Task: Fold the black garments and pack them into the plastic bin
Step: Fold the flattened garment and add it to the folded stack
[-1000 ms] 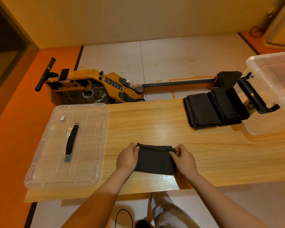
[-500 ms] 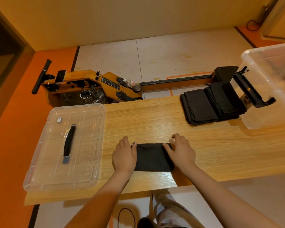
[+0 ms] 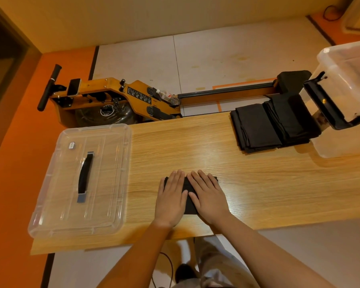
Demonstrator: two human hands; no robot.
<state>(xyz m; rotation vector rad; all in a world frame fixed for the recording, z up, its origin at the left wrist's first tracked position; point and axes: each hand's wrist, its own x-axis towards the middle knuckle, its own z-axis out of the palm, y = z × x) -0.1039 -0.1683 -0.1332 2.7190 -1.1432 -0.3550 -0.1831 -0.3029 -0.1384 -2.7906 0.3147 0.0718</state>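
Both hands flat, fingers straight: left hand [image 3: 170,199], right hand [image 3: 208,196] press folded black garment [image 3: 189,201] on near surface [image 3: 258,179]. Garment stack [image 3: 268,125] far right, touching plastic bin [image 3: 345,96].

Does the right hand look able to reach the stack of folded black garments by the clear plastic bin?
Probably yes: only bare wooden tabletop separates the right hand from the stack of folded black garments.
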